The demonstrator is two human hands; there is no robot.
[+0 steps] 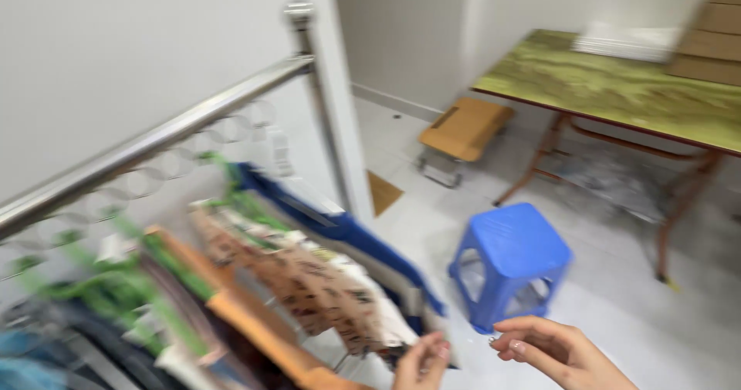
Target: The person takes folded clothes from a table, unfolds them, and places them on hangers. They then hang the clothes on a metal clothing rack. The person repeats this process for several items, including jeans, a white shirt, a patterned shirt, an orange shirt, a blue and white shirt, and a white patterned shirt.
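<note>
White tiled floor and pale walls, blurred. Pinched between right hand (557,351) fingertips: something tiny, unclear. Left hand (422,363) curled, apparently empty, just beside patterned beige garment (312,286) on green hangers (116,289) under steel rail (154,143). Judged mid-hanging; steadier grip needed. Blue plastic stool (509,262) beyond.

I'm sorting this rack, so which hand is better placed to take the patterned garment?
Probably the left hand: it is right at the hem of the patterned garment, while the right hand is off to the side, nearer the blue stool.

Brown cardboard boxes (710,31) on table (617,89)
</note>
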